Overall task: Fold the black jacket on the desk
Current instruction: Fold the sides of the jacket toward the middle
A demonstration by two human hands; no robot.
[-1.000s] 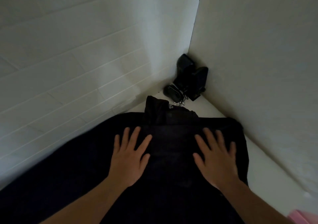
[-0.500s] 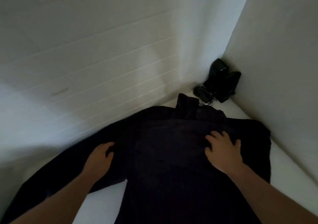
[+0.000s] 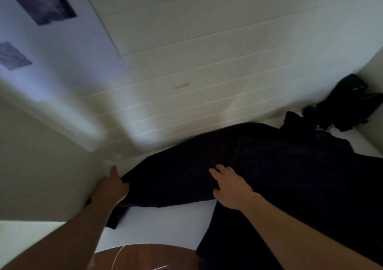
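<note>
Fingers of the left hand [image 3: 112,188] curl around the far end of the jacket's sleeve [image 3: 170,178], the grip closed on the dark cloth right beside the wall on that side, with the thumb pointing up along it. The right hand [image 3: 232,188] lies flat and open on the sleeve where it meets the body, palm down, holding nothing. The black jacket [image 3: 290,176] is spread on the white desk [image 3: 165,224], its body running off to the right and toward the person, the sleeve stretched out leftward. Its collar points at the far right corner, near some dark objects [image 3: 344,105] too dim to make out. White panelled wall [image 3: 186,62] stands behind the desk.
</note>
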